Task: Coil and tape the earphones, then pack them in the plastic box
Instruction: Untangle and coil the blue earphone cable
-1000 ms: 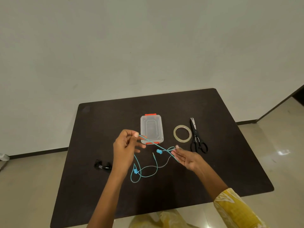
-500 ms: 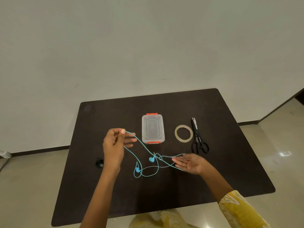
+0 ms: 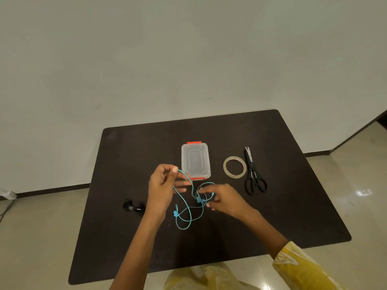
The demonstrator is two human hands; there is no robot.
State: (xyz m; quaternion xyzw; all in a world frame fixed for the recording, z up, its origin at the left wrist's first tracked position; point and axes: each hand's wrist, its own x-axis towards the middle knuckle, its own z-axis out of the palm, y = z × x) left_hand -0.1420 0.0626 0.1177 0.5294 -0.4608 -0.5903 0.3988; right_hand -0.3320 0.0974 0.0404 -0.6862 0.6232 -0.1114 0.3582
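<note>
Tabletop (image 3: 293,206): dark, against a pale wall.
Your left hand (image 3: 161,189): pinching the blue earphones (image 3: 184,214) cord.
Your right hand (image 3: 226,198): fingers curled around its loops.
Plastic box (image 3: 195,161): lidded, just beyond.

Right hand (image 3: 225,200) turned palm-down and closed in on the earphones (image 3: 189,206), left hand (image 3: 162,186) drawn nearer, cable looped tighter

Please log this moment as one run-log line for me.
stage: coiling | left hand: pinching blue earphone cable | right hand: gathering loops | plastic box: closed | tape: untouched
</note>
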